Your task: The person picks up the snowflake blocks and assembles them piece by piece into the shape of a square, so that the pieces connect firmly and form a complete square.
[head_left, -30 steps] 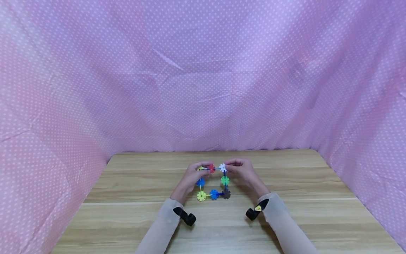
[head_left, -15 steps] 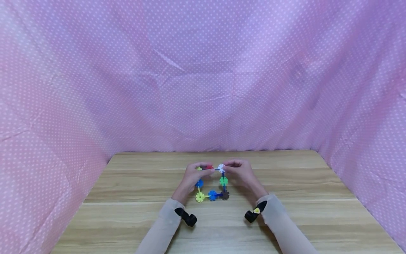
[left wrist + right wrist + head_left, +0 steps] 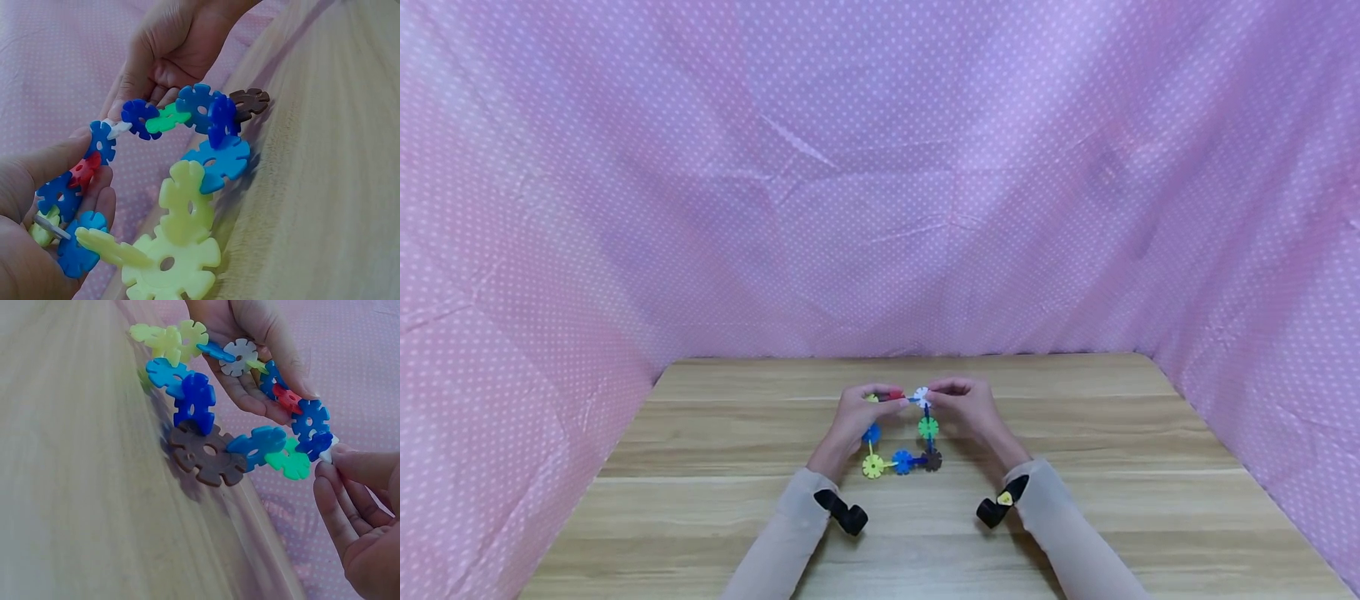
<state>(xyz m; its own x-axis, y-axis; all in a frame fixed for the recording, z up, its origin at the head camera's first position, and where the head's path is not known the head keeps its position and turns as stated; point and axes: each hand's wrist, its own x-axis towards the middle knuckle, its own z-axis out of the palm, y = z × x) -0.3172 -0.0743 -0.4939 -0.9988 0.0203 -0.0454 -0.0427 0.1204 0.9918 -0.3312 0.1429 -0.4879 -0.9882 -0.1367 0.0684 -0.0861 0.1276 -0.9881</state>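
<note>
both hands pinch a square ring of snowflake discs standing upright, bottom edge on the wooden surface: left hand at its 11 o'clock corner, right hand at 1 o'clock.

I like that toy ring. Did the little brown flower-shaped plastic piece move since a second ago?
Yes, slightly. The brown flower-shaped plastic piece slid a little left along the wooden table, judged against the plank seam it lies near.
</note>
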